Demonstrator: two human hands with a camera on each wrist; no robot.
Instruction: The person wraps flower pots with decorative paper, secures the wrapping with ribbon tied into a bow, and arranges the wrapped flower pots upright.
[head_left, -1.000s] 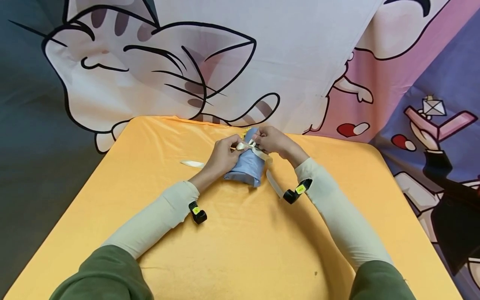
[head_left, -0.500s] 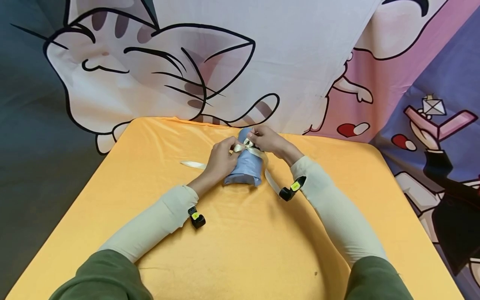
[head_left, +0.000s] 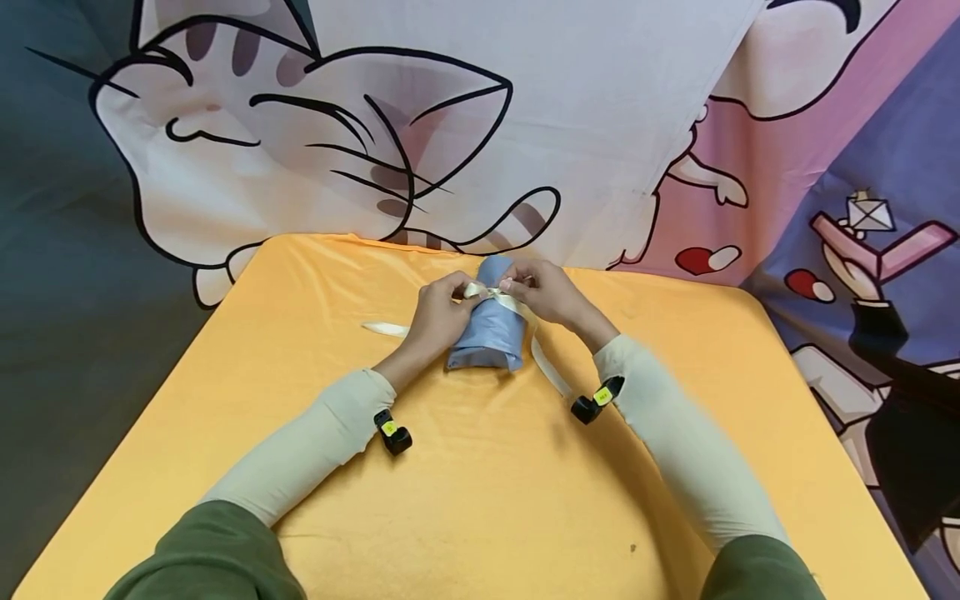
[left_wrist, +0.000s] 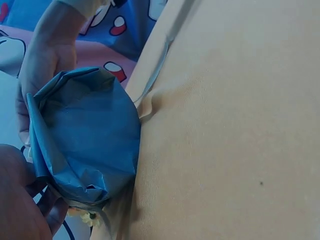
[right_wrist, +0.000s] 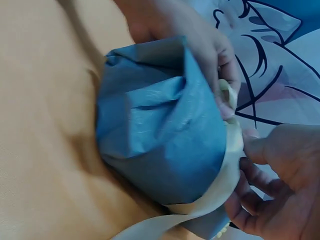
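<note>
A small bouquet wrapped in blue paper [head_left: 489,332] lies on the yellow cloth, its open lower end facing me. A cream ribbon [right_wrist: 220,187] runs round its narrow waist, with a loop [right_wrist: 227,92] at the knot. My left hand [head_left: 437,315] pinches that loop from the left, thumb and fingers close against the wrap. From the right, my right hand [head_left: 546,289] pinches the ribbon beside the knot with thumb and forefinger. Little yellow flowers [left_wrist: 90,218] peek out past the paper in the left wrist view. Fingers partly hide the knot.
One ribbon tail [head_left: 386,329] lies on the cloth to the left; another tail [head_left: 551,367] trails down to the right. The yellow-covered table [head_left: 480,500] ends at a printed cat backdrop [head_left: 592,125]. Black wrist cameras [head_left: 393,433] sit on both sleeves.
My right hand has come down a little toward the knot, and the raised ribbon loop beside it now looks flatter. The left hand stays almost in place at its loop.
</note>
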